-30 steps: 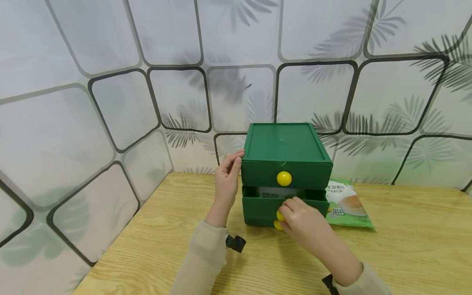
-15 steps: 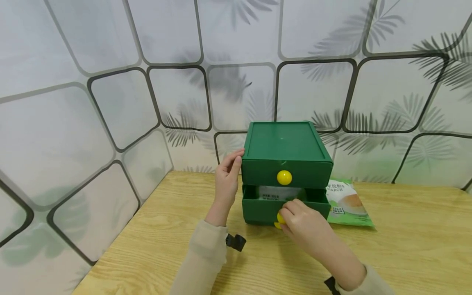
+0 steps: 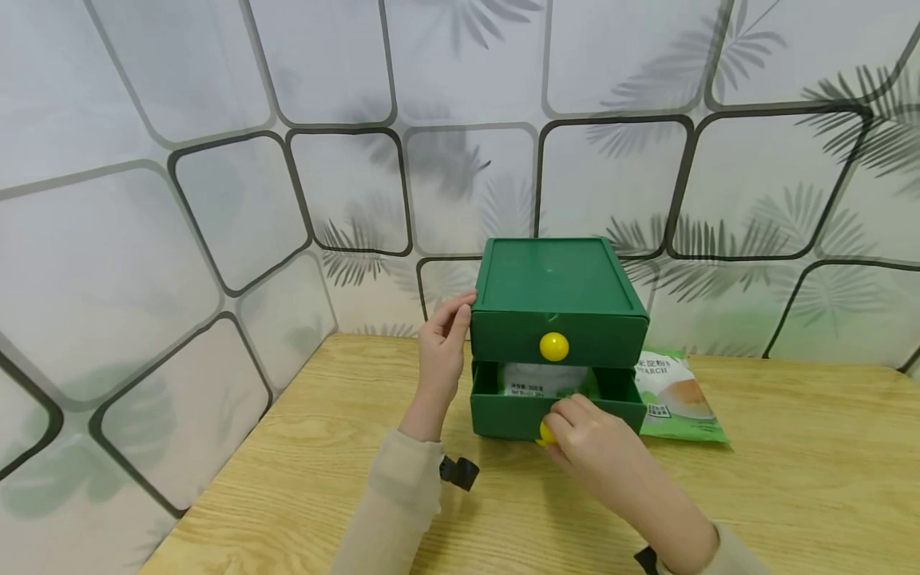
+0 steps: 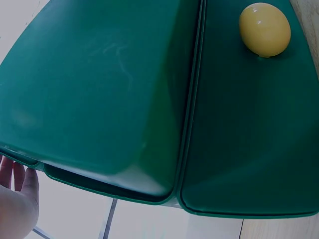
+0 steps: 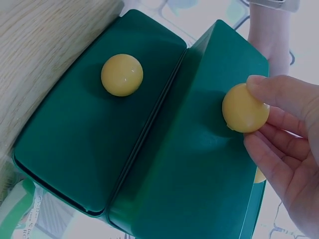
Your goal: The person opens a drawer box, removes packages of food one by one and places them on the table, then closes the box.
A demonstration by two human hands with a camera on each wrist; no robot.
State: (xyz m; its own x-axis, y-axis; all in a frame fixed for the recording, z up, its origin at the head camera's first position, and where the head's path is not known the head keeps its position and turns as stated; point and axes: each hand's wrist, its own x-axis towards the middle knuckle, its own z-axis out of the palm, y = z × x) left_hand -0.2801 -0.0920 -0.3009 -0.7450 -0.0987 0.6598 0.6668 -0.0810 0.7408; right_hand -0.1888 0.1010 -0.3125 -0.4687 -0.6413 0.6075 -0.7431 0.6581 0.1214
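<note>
A person in pale sleeves (image 3: 398,487) is reaching across a wooden table (image 3: 287,479), a black fitting (image 3: 460,473) showing at the left wrist. The right hand (image 3: 596,439) is pinching a yellow knob (image 5: 244,109) between thumb and fingers, at the front of the middle drawer (image 3: 510,417), which is standing partly out toward the near side. The left hand (image 3: 443,339), fingers extended, is resting against the left side of the green cabinet (image 3: 561,275). A packet (image 3: 535,378) is lying inside the drawer. Above it, the top drawer (image 3: 496,337) is sitting closed. Another packet (image 3: 676,399), green and white, is lying just right of the cabinet, partly hidden. A leaf-patterned wall (image 3: 474,80) is filling the far side.
</note>
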